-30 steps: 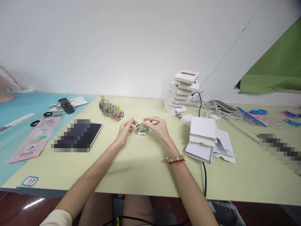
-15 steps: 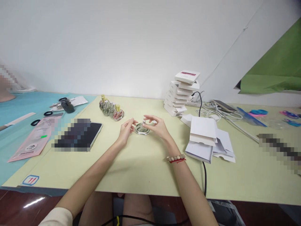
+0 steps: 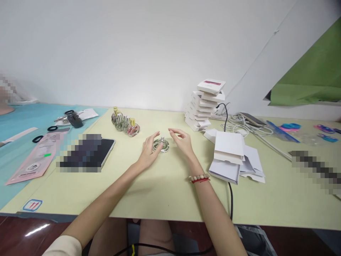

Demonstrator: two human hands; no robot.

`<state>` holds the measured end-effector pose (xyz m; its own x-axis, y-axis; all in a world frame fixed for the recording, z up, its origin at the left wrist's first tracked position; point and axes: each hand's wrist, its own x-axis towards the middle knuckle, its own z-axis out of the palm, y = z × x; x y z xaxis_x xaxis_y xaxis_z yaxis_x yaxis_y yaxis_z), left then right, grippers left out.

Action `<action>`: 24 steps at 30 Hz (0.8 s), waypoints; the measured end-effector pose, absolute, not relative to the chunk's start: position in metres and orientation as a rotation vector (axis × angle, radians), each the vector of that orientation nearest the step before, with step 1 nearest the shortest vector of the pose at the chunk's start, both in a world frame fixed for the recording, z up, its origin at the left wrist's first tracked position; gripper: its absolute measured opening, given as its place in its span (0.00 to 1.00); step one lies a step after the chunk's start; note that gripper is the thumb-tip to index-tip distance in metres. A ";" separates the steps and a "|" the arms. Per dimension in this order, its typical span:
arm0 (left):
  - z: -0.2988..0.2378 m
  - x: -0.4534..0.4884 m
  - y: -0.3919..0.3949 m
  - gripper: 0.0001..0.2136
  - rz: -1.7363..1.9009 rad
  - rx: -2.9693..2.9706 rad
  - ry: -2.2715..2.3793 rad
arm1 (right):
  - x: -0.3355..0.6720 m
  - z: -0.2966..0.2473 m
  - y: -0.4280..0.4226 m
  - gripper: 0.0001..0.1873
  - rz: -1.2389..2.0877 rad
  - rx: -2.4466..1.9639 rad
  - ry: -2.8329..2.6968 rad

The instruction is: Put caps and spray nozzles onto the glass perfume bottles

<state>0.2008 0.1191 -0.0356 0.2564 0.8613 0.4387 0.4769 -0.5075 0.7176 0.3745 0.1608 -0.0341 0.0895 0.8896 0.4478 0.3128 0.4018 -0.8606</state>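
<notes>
A small clear glass perfume bottle (image 3: 163, 146) with greenish contents and a short silvery neck stands upright on the yellow table. My left hand (image 3: 149, 153) is around its left side, thumb across the front and fingers along the back left. Just right of the bottle's neck, and apart from it, is my right hand (image 3: 183, 142). Its thumb and fingertips come together in a pinch; whether something tiny is between them I cannot make out. Several similar perfume bottles (image 3: 125, 123) with gold and silver tops stand in a row behind, to the left.
White boxes (image 3: 204, 106) are stacked at the back right, with opened white cartons (image 3: 229, 149) nearer. A black cable (image 3: 231, 199) runs over the front edge. A tablet-like device (image 3: 106, 151) lies left; scissors (image 3: 290, 127) and coiled cables (image 3: 247, 126) lie right.
My left hand has moved from a pinch beside the bottle to around its left side. My right hand has come off the bottle and drawn its fingertips together. The bottle stands about where it was.
</notes>
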 end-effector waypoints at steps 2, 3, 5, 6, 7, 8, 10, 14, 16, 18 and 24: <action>-0.038 0.201 0.120 0.22 1.132 2.068 1.237 | 0.366 -0.025 0.154 0.15 0.703 -1.029 -1.535; -0.040 0.201 0.121 0.22 1.121 2.059 1.245 | 0.363 -0.022 0.151 0.15 0.757 -0.981 -1.560; -0.041 0.201 0.122 0.22 1.115 2.034 1.252 | 0.359 -0.020 0.148 0.16 0.855 -0.914 -1.569; -0.041 0.201 0.122 0.22 1.117 2.016 1.253 | 0.358 -0.020 0.148 0.16 0.893 -0.893 -1.555; -0.041 0.201 0.123 0.21 1.124 1.996 1.256 | 0.357 -0.021 0.148 0.17 0.920 -0.881 -1.536; -0.041 0.201 0.123 0.21 1.132 1.975 1.259 | 0.357 -0.023 0.148 0.17 0.934 -0.877 -1.521; -0.041 0.200 0.124 0.21 1.150 1.940 1.266 | 0.357 -0.025 0.150 0.18 0.937 -0.880 -1.504; -0.041 0.200 0.125 0.20 1.159 1.917 1.267 | 0.358 -0.026 0.152 0.23 0.968 -0.843 -1.488; -0.042 0.201 0.125 0.20 1.156 1.914 1.265 | 0.358 -0.026 0.153 0.27 0.965 -0.839 -1.495; -0.042 0.201 0.126 0.20 1.154 1.913 1.262 | 0.358 -0.027 0.154 0.29 0.932 -0.852 -1.510; -0.043 0.200 0.126 0.20 1.150 1.926 1.276 | 0.362 -0.031 0.157 0.31 0.863 -0.915 -1.585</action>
